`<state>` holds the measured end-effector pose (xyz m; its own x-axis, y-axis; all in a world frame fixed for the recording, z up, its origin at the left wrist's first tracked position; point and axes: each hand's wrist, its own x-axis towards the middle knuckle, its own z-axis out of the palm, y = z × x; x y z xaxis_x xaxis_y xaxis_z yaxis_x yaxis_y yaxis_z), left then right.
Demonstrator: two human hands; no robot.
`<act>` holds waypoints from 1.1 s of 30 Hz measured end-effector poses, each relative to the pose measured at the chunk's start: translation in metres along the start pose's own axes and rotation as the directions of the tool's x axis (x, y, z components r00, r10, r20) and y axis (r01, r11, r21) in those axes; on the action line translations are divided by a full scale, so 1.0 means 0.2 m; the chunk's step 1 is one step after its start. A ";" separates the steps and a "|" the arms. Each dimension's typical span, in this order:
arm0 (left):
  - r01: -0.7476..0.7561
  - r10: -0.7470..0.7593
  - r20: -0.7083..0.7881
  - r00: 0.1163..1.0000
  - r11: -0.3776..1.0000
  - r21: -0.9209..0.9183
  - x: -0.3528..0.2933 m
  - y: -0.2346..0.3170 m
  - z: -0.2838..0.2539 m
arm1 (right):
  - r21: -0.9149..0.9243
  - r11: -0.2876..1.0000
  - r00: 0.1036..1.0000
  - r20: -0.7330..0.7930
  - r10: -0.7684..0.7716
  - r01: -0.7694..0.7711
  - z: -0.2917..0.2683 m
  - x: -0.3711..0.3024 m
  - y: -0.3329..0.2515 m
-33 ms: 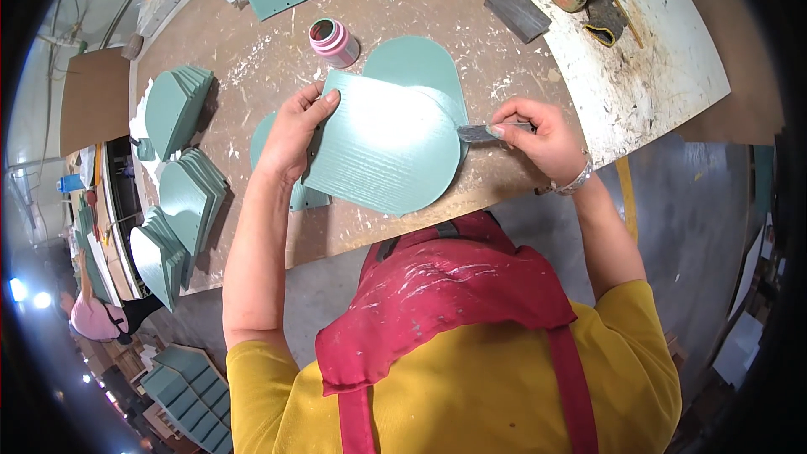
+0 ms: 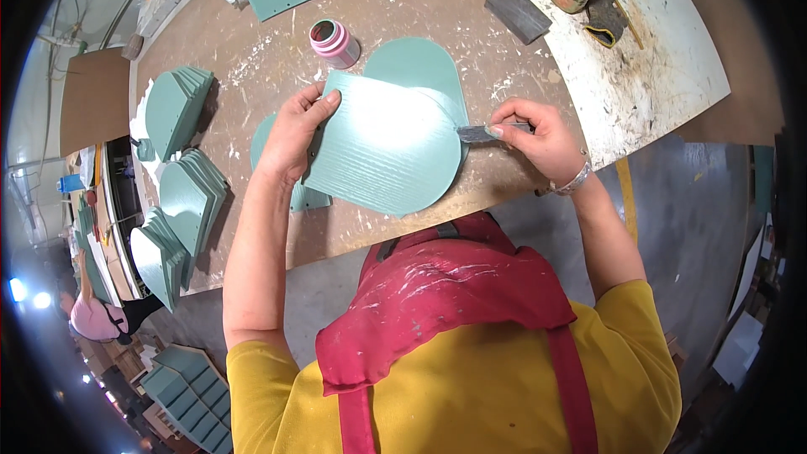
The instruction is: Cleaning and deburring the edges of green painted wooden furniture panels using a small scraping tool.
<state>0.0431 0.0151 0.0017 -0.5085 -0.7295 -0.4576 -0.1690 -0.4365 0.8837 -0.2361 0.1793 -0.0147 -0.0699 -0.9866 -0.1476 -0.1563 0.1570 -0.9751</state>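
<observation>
Held panel (image 2: 387, 143): sea-green is shown, patterned with fine wavy lines and washed by white glare.
Stacked panels (image 2: 187, 193), left of the held panel: the same green is shared.
Jar (image 2: 338, 47), above the held panel: pink is banded with a paler label.
Flat tool (image 2: 481, 134), at the held panel's right edge: dark grey is seen.
Worktop (image 2: 252, 67), beneath the held panel: brown is spattered with white.
Board (image 2: 672, 76), right of the held panel: white is smeared with brown and black.

A glossy pale-green board (image 2: 382, 155) with one rounded end is held at a slant, and a flat dark-grey strip (image 2: 477, 134) is held at its curved right edge.
</observation>
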 end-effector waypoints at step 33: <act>-0.487 0.249 -0.590 0.768 0.825 -0.287 -0.34 0.16 0.05 | 0.502 0.864 1.000 0.009 0.018 -0.020 0.17 0.06 -0.11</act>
<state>0.0643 0.0550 0.0621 0.0653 -0.9796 -0.1898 0.3506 -0.1556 0.9235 -0.2007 0.1633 0.0003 -0.0642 -0.9839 -0.1666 0.3612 0.1328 -0.9230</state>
